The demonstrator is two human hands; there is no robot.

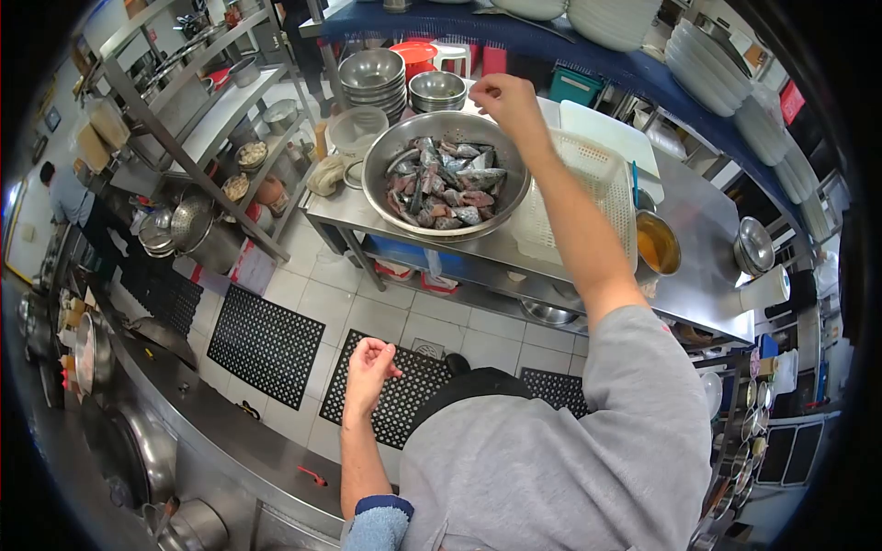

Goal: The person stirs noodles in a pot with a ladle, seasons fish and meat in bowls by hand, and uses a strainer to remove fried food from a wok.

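A wide steel bowl [371,188] full of cut fish pieces [446,184] stands on the steel table. My right hand [501,94] is raised above the bowl's back right rim, its fingertips pinched together; whatever may be between them is too small to see. Low in front of my body, away from the table, my left hand [369,365] is closed with its fingers curled in, and its palm is hidden. A white perforated basket [588,174] lies right of the bowl, under my right forearm.
Stacked steel bowls [372,72] and a clear plastic container [356,129] stand behind and left of the fish. A pot of orange liquid [656,243] is at the right. Plates fill the shelf [606,60] above. A person [78,202] stands far left.
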